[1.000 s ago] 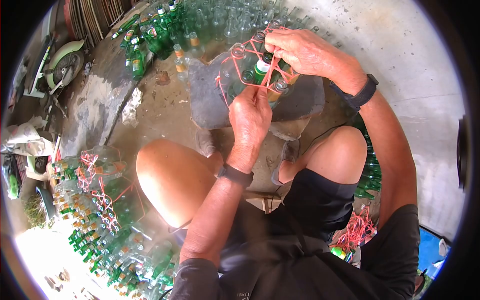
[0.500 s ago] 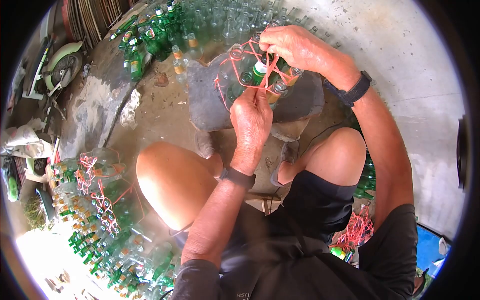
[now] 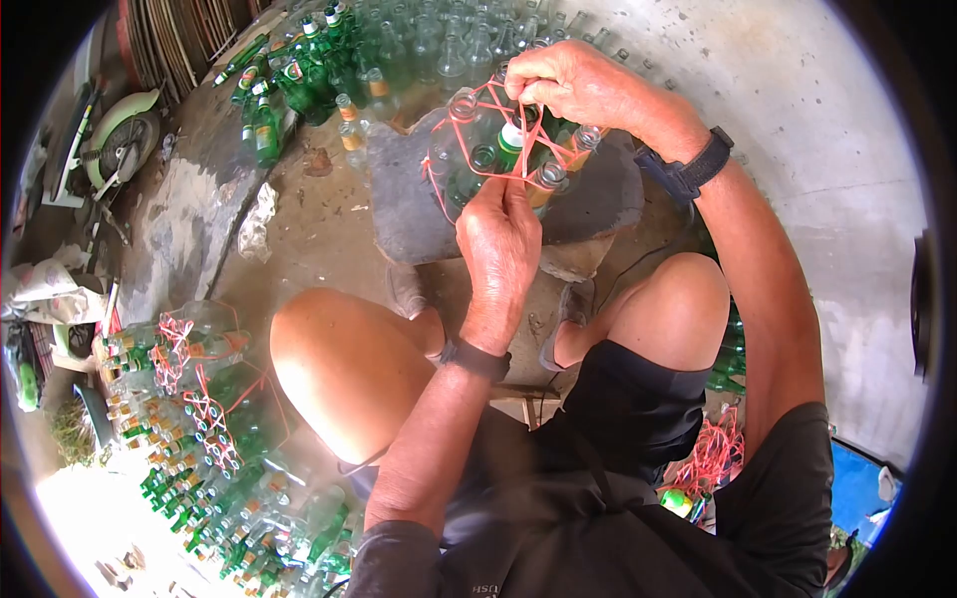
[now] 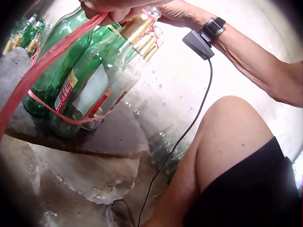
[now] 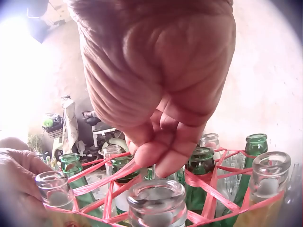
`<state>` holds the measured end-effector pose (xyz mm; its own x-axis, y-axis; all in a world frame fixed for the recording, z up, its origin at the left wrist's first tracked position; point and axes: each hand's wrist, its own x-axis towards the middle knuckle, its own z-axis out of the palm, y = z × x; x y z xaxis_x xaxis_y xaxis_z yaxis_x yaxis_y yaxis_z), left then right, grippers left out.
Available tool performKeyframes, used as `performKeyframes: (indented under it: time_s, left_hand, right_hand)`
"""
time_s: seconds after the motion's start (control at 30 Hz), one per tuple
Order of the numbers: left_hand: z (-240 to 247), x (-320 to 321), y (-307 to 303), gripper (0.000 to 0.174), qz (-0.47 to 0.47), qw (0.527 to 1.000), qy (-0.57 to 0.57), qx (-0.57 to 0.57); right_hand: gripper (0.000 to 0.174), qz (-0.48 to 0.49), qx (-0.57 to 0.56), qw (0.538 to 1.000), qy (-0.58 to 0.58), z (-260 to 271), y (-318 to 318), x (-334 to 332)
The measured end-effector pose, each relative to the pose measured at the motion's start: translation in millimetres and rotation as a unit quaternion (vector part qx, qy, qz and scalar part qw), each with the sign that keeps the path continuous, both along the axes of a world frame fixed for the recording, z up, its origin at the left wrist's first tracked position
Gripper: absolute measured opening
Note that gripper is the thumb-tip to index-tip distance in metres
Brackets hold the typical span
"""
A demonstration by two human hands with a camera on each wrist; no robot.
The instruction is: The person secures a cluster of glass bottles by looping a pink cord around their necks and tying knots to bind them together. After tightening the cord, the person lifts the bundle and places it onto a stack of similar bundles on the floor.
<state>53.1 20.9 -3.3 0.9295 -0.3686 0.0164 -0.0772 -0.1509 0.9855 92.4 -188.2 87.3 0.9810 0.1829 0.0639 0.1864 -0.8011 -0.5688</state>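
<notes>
A bundle of glass bottles, green [image 4: 61, 61] and clear [image 5: 156, 201], stands upright on a dark slab [image 3: 411, 214]. Pink plastic twine [image 4: 52, 68] wraps low around the bodies and criss-crosses between the necks. At the bundle's near side, my left hand [image 3: 498, 239] pinches the twine between thumb and fingers, close to the bottle mouths. Over the far side, the fingers of my right hand [image 3: 576, 92] grip another part of it above the necks. A strand runs between both hands. In the right wrist view, the twine [image 5: 113, 176] enters the curled fingertips.
Many loose bottles [image 3: 454, 60] stand behind the slab, with green ones [image 3: 266, 135] at the left. More tied bottles [image 3: 214, 429] fill the lower left. A heap of pink twine [image 3: 713, 453] lies by the right hip. The wall [image 3: 847, 149] rises close on the right.
My right hand has moved slightly away and to the left, still gripping the twine. My left hand keeps its pinch at nearly the same spot on the bundle.
</notes>
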Motion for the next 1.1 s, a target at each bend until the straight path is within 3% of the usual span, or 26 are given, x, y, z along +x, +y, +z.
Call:
performKeyframes:
  time_s: [0.23, 0.3, 0.7, 0.93, 1.0, 1.03, 1.1]
  left_hand:
    - [-3, 0, 0, 0.020, -0.001, 1.000, 0.003, 0.020]
    - [-4, 0, 1, 0.020, 0.002, 1.000, -0.004, 0.020]
    - [-1, 2, 18, 0.019, 0.009, 1.000, -0.011, 0.023]
    - [-9, 2, 24, 0.020, 0.002, 1.000, 0.015, 0.014]
    - [-9, 3, 25, 0.020, 0.003, 1.000, 0.009, 0.022]
    - [-10, 6, 26, 0.022, -0.005, 1.000, 0.019, 0.012]
    - [-8, 8, 29, 0.023, -0.014, 0.999, 0.030, 0.005]
  right_hand:
    - [0.006, 0.009, -0.002, 1.000, 0.029, -4, 3, 14]
    - [0.008, -0.064, 0.009, 0.992, 0.110, -3, 7, 12]
    - [0.013, -0.073, -0.032, 0.980, 0.184, 23, 22, 9]
    - [0.019, -0.081, -0.053, 0.980, 0.175, 14, 18, 0]
    - [0.018, 0.047, -0.067, 0.995, -0.061, -21, -6, -3]
    - [0.018, 0.046, -0.066, 0.995, -0.060, -13, 6, -11]
    - [0.020, -0.084, -0.094, 0.992, 0.002, 1, 31, -37]
